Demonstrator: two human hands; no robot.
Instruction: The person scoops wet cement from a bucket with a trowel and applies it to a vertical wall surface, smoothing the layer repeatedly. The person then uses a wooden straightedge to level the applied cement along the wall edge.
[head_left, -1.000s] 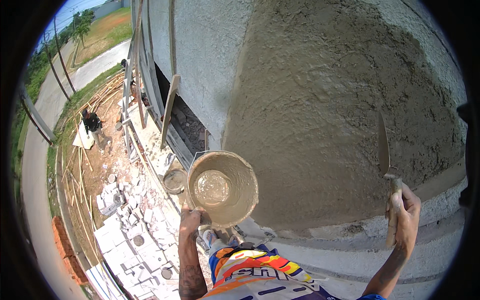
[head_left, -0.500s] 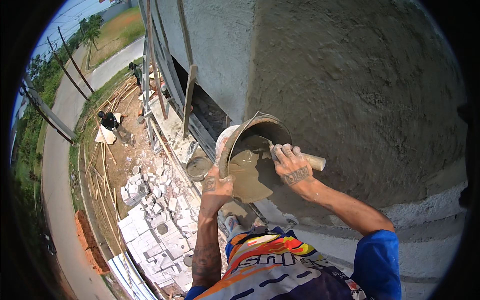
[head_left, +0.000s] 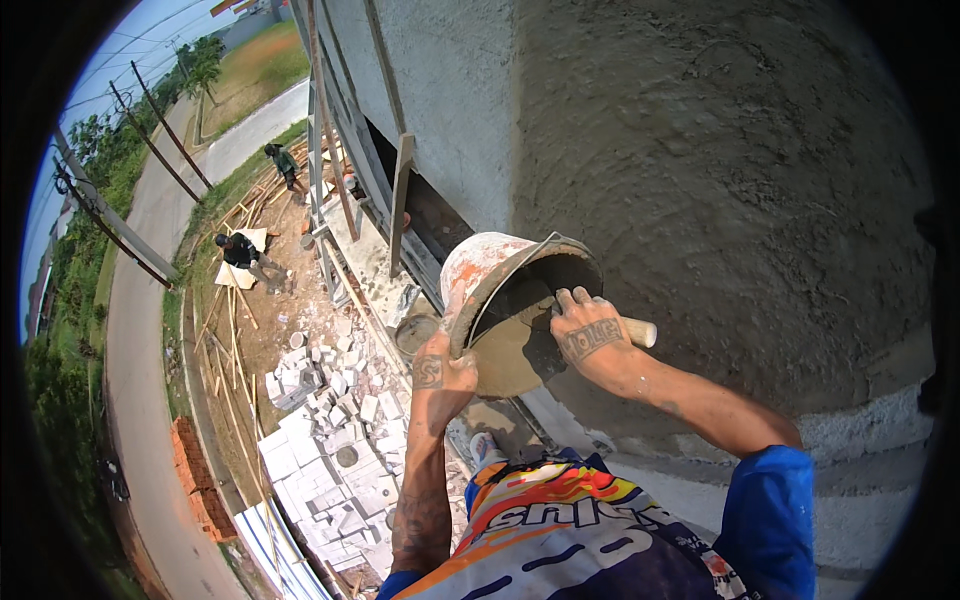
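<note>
In the head view we see our left hand (head_left: 445,375) gripping the bucket (head_left: 505,300) from below at its base, fingers closed on it, tilting the mouth toward the right. Our right hand (head_left: 590,335) is wrapped shut around the pale handle of a trowel (head_left: 640,332), whose blade reaches left into the wet mortar (head_left: 510,355) inside. The handle's long axis runs roughly level, pointing away from the bucket toward the rough plastered wall (head_left: 740,170) just beyond.
</note>
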